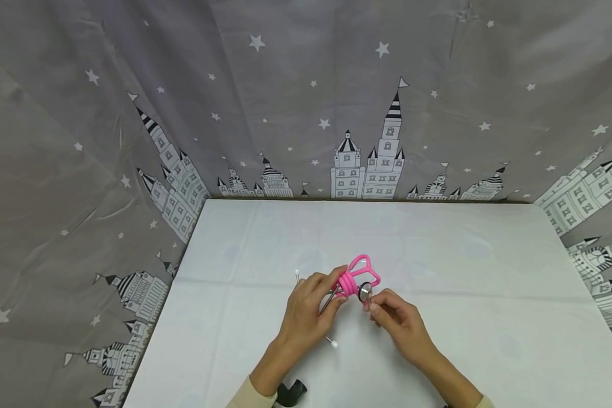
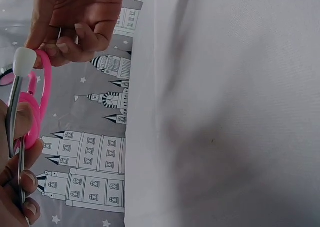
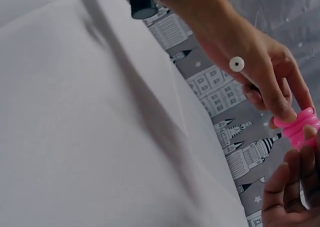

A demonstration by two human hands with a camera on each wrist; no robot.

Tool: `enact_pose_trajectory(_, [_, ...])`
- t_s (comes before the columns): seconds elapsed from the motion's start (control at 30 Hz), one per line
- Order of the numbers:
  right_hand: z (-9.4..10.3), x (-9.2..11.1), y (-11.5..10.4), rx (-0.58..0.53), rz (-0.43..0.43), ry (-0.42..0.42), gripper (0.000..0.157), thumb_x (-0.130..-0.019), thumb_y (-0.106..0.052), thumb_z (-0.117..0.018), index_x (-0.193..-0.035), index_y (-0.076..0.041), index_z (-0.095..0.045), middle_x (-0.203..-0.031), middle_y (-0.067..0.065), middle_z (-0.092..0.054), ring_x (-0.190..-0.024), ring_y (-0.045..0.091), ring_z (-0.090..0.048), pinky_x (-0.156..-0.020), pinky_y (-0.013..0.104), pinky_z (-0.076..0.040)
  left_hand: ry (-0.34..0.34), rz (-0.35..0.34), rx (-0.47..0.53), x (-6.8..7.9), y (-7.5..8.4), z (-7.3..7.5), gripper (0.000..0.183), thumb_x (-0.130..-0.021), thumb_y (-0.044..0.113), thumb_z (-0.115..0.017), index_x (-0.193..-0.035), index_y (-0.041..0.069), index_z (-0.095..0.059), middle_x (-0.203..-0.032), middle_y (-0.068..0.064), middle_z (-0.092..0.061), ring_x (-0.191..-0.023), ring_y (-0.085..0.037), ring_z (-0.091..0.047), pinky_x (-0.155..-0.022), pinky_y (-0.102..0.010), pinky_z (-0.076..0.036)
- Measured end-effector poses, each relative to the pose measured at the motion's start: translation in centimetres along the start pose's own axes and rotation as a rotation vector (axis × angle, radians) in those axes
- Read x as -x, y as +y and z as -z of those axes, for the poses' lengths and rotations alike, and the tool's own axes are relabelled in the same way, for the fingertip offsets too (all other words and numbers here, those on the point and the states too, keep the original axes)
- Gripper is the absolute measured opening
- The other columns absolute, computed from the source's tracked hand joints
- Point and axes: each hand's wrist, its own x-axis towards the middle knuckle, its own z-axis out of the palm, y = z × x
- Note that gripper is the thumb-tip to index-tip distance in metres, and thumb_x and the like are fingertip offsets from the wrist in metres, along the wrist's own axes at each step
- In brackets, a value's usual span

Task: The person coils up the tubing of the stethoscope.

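Observation:
A pink stethoscope [image 1: 345, 283] is held up over the white table, its tubing wound in several turns around the metal ear tubes. My left hand [image 1: 306, 309] grips the coil and the metal tubes between thumb and fingers. White ear tips [image 1: 335, 344] stick out on both sides of that hand; one ear tip [image 2: 24, 62] appears large in the left wrist view. Just right of the coil is the round chest piece [image 1: 365, 292], and a loop of tubing extends beyond it. With thumb and fingertips, my right hand [image 1: 400, 326] pinches the pink tubing beside the chest piece.
The white tabletop [image 1: 464, 249] spreads under both hands. Behind it and along its sides hangs a grey cloth [image 1: 285, 68] printed with castles and stars. A black wrist camera mount [image 1: 292, 392] shows at the left sleeve.

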Motion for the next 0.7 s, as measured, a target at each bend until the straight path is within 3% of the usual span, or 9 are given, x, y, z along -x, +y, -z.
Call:
enact_pose_trajectory(0.3, [-0.4, -0.5, -1.4, -0.076, -0.116, 0.127, 0.014, -0.109, -0.004, -0.058, -0.102, 0.005, -0.064, -0.090, -0.003, -0.067, -0.077, 0.010, -0.062, -0.070, 0.028, -0.059, 0.029, -0.064, -0.057, -0.2, 0.3, 0.0, 0.063, -0.093, 0.030, -0.084, -0.152, 0.025, -0.062, -0.104, 0.003, -0.071, -0.085, -0.010, -0.062, -0.072, -0.024, -0.042])
enact_pose_trajectory(0.7, [-1.7, -0.8, -2.4, -0.053, -0.236, 0.317, 0.023, -0.107, -0.010, -0.065, -0.100, 0.012, -0.064, -0.080, 0.001, -0.067, -0.072, 0.016, -0.066, -0.070, 0.024, -0.060, 0.045, -0.119, -0.119, -0.1, 0.7, -0.4, 0.062, -0.095, 0.032, -0.081, -0.153, 0.026, -0.061, -0.104, 0.004, -0.070, -0.079, -0.010, -0.059, -0.069, -0.023, -0.039])
